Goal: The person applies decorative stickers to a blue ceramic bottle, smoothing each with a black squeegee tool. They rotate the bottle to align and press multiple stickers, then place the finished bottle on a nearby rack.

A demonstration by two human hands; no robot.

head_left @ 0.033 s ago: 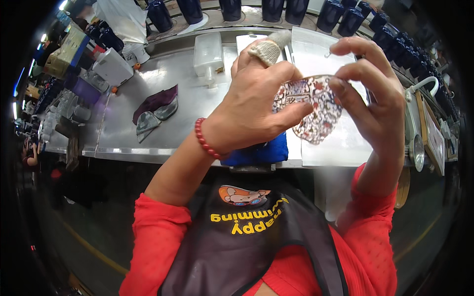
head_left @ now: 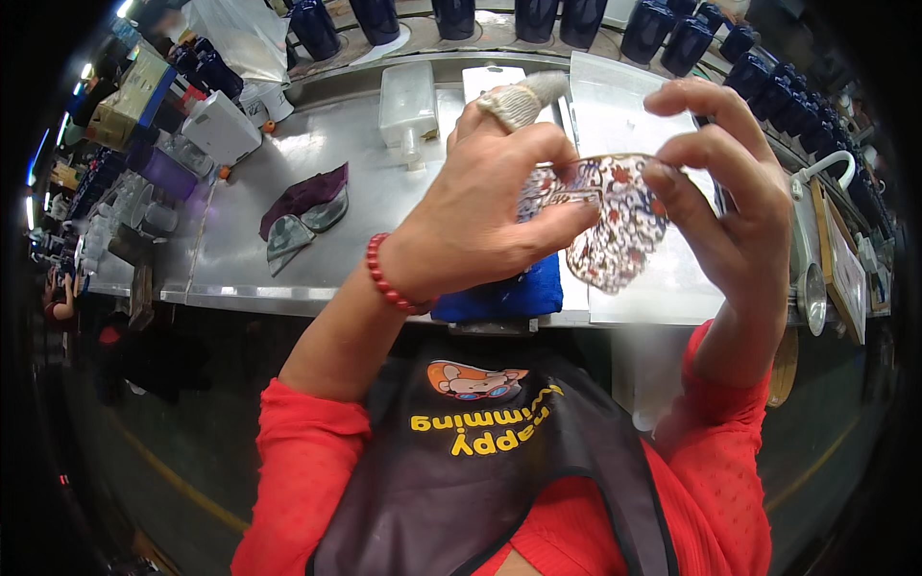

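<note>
In front of me I hold up a thin, limp patterned sheet (head_left: 619, 230), its scrollwork red, blue and brown on a pale ground. It looks like a decal film and hangs down from its top edge. My left hand (head_left: 480, 211) grips its left part between thumb and forefinger; a grey knitted cover (head_left: 523, 101) wraps one of that hand's fingers. Thumb and forefinger of my right hand (head_left: 725, 178) pinch the sheet's upper right edge, while the other fingers are raised. Below my left hand lies a folded blue cloth (head_left: 519, 293) at the bench's front edge, partly hidden.
On the metal bench (head_left: 226, 250), a purple and grey cloth piece (head_left: 305, 213) lies to the left. Behind my left hand is a clear plastic container (head_left: 407, 106). A white sheet (head_left: 634, 298) lies on the right. Dark blue vessels (head_left: 454, 17) line the back.
My left hand has shifted slightly left. The patterned sheet has spread a little wider between the hands and hangs slightly lower. My right hand keeps its pinch.
</note>
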